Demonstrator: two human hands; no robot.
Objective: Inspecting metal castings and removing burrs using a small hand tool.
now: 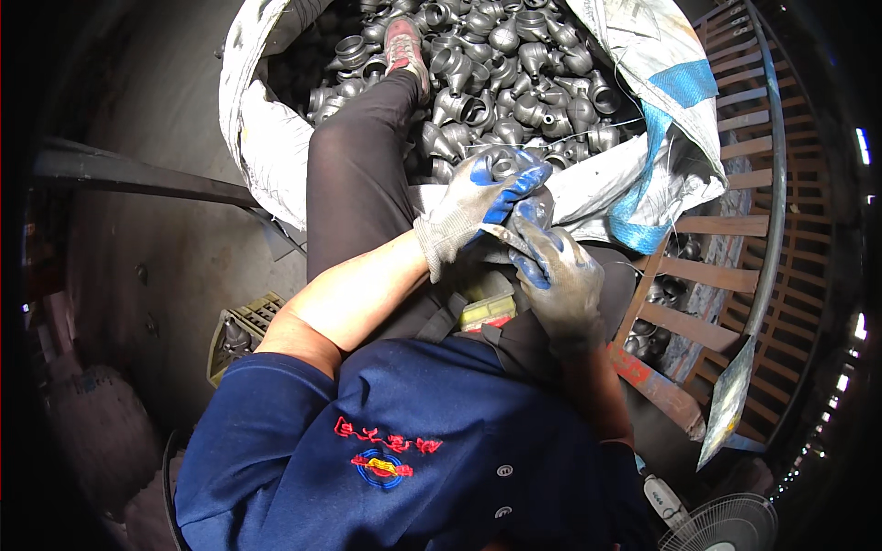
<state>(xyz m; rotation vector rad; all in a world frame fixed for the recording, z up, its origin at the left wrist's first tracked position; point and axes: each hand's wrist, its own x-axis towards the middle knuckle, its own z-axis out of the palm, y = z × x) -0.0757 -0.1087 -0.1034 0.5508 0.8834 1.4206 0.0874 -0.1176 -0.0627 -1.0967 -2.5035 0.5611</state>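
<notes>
My left hand, in a grey glove with a blue coating, is closed round a dark grey, bulb-shaped hollow part. A round opening of the part shows between the left fingers. Just below and to the right, my right hand, gloved the same way, is closed with its fingertips close against the part's lower end. What lies in the right fingers, if anything, I cannot make out. Both hands are over my lap, at the near edge of a big white woven sack. Many similar grey parts lie heaped inside it.
My leg stretches into the sack, the shoe on the heap. A slatted rack with a metal rail stands at the right. A yellowish crate holding grey parts is at the left, below a metal bar. A fan stands at the lower right.
</notes>
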